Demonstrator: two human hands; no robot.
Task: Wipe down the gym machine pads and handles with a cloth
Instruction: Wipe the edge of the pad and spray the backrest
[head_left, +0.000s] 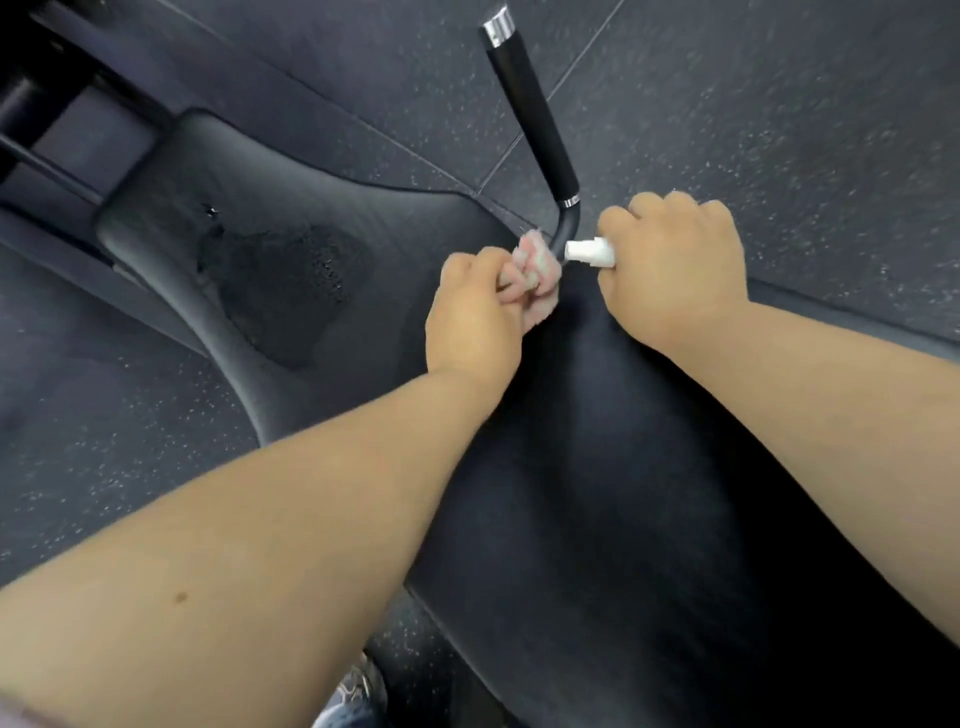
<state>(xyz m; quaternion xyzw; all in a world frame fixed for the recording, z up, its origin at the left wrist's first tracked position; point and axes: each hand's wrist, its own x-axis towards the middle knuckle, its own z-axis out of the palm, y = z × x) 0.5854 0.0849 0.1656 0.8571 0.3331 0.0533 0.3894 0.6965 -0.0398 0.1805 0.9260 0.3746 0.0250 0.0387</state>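
My left hand (475, 317) is closed around a bunched pink and pale cloth (535, 270), which presses against the bend at the base of the black handle (535, 114). The handle rises from that bend toward the top of the view and ends in a chrome cap. My right hand (675, 265) grips a small white spray bottle (589, 250), its nozzle pointing left at the cloth and the handle's bend. Both hands hover over a black padded seat (597, 467). A second black pad (260, 249) lies to the left, with a wet patch on it.
Dark speckled rubber floor tiles (779, 130) surround the machine. Black frame bars (47, 130) of the machine run along the upper left. A shoe (358, 691) shows at the bottom edge beside the seat.
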